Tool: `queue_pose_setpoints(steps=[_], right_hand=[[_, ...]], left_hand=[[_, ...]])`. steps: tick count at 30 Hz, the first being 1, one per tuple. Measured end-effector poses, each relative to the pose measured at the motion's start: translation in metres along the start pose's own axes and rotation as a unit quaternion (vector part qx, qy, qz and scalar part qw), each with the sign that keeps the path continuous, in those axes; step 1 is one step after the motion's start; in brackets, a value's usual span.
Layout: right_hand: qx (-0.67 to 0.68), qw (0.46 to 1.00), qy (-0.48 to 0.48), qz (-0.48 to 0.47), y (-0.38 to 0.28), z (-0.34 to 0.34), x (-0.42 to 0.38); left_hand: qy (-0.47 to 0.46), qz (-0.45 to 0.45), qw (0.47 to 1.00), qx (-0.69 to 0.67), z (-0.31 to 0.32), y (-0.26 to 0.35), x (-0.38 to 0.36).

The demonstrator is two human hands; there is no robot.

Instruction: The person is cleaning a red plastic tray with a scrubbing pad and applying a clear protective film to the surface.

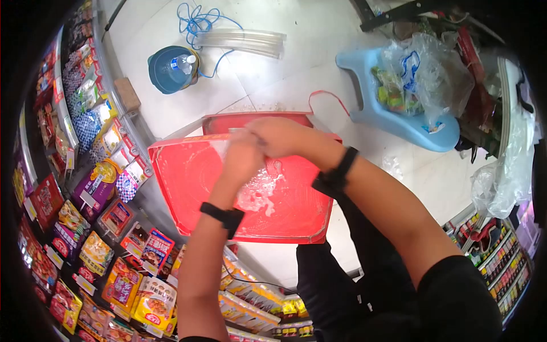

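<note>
With both hands pressed together at the far edge of the red tray (188,194), left hand (242,157) and right hand (282,137) seemingly clamped on something pale, rubbing firmly across the wet patch while bracing the tray looks wise.

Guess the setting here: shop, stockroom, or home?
Most likely a small grocery shop: shelves of colourful packaged snack bags with price tags, more stocked racks, and a white tiled floor under the red plastic tray.
</note>
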State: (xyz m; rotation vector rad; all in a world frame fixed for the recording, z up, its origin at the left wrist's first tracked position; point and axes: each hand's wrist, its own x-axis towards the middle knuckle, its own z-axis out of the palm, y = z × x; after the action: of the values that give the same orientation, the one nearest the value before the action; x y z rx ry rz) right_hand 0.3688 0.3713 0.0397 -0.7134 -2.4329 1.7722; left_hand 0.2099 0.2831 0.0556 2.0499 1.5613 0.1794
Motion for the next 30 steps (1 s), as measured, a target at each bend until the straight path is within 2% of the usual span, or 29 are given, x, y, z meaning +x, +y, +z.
queue_pose_setpoints(steps=[2, 4, 6, 7, 9, 10, 11, 13, 15, 17, 18, 19, 20, 21, 22, 23, 24, 25, 26, 27, 29, 30], right_hand=[[-0.025, 1.0, 0.001, -0.003, 0.0, -0.021, -0.051], [-0.062, 0.994, 0.069, 0.053, 0.008, -0.024, -0.095], [-0.063, 0.987, 0.137, 0.057, 0.004, -0.023, -0.132], [-0.07, 0.988, 0.129, 0.05, -0.006, -0.019, -0.144], [0.011, 0.965, 0.223, 0.136, -0.029, -0.01, -0.163], [-0.006, 0.963, 0.258, 0.075, -0.028, 0.003, -0.173], [-0.003, 0.961, 0.268, 0.07, -0.033, 0.015, -0.181], [0.103, 0.958, 0.26, 0.062, -0.064, 0.036, -0.194], [0.098, 0.968, 0.219, 0.069, -0.093, 0.055, -0.212], [0.204, 0.951, 0.191, 0.132, -0.128, 0.074, -0.232], [0.261, 0.94, 0.179, 0.124, -0.147, 0.081, -0.24], [0.254, 0.943, 0.182, 0.116, -0.166, 0.079, -0.244], [0.193, 0.961, 0.169, 0.103, -0.185, 0.079, -0.255], [0.13, 0.975, 0.153, 0.092, -0.201, 0.077, -0.269], [0.056, 0.979, 0.191, 0.051, -0.216, 0.072, -0.278], [0.058, 0.977, 0.197, 0.055, -0.232, 0.074, -0.289], [0.103, 0.971, 0.195, 0.097, -0.247, 0.071, -0.299], [0.147, 0.96, 0.195, 0.137, -0.257, 0.068, -0.31], [0.203, 0.948, 0.217, 0.109, -0.257, 0.074, -0.32], [0.197, 0.945, 0.237, 0.105, -0.269, 0.066, -0.33], [0.041, 0.965, 0.232, 0.112, -0.291, 0.059, -0.36], [0.041, 0.962, 0.242, 0.121, -0.296, 0.057, -0.37]], left_hand=[[-0.021, -0.002, 0.999, -0.042, 0.021, 0.044, 0.017], [-0.012, 0.003, 0.999, -0.05, 0.039, 0.066, 0.028], [0.112, 0.103, 0.981, -0.122, 0.053, 0.083, 0.034], [0.124, 0.096, 0.98, -0.121, 0.051, 0.099, 0.031], [0.205, 0.033, 0.958, -0.198, 0.037, 0.125, 0.02], [0.225, 0.002, 0.956, -0.189, 0.032, 0.139, 0.006], [0.239, 0.008, 0.954, -0.184, 0.027, 0.152, -0.011], [0.306, -0.119, 0.859, -0.393, 0.027, 0.181, -0.049], [0.275, -0.186, 0.86, -0.388, 0.038, 0.192, -0.101], [0.254, -0.246, 0.765, -0.538, 0.036, 0.213, -0.151], [0.265, -0.236, 0.767, -0.535, 0.026, 0.223, -0.172], [0.242, -0.254, 0.743, -0.57, 0.015, 0.235, -0.192], [0.213, -0.272, 0.717, -0.606, 0.008, 0.251, -0.211], [0.213, -0.267, 0.716, -0.609, -0.009, 0.267, -0.22], [0.19, -0.27, 0.715, -0.616, -0.03, 0.28, -0.23], [0.163, -0.273, 0.715, -0.623, -0.047, 0.294, -0.244], [0.178, -0.235, 0.751, -0.592, -0.039, 0.297, -0.25], [0.169, -0.224, 0.757, -0.59, -0.048, 0.31, -0.256], [0.167, -0.198, 0.772, -0.581, -0.057, 0.323, -0.257], [0.165, -0.168, 0.786, -0.571, -0.066, 0.336, -0.255], [0.123, -0.134, 0.824, -0.536, -0.058, 0.346, -0.253], [0.111, -0.132, 0.84, -0.514, -0.058, 0.353, -0.253]])
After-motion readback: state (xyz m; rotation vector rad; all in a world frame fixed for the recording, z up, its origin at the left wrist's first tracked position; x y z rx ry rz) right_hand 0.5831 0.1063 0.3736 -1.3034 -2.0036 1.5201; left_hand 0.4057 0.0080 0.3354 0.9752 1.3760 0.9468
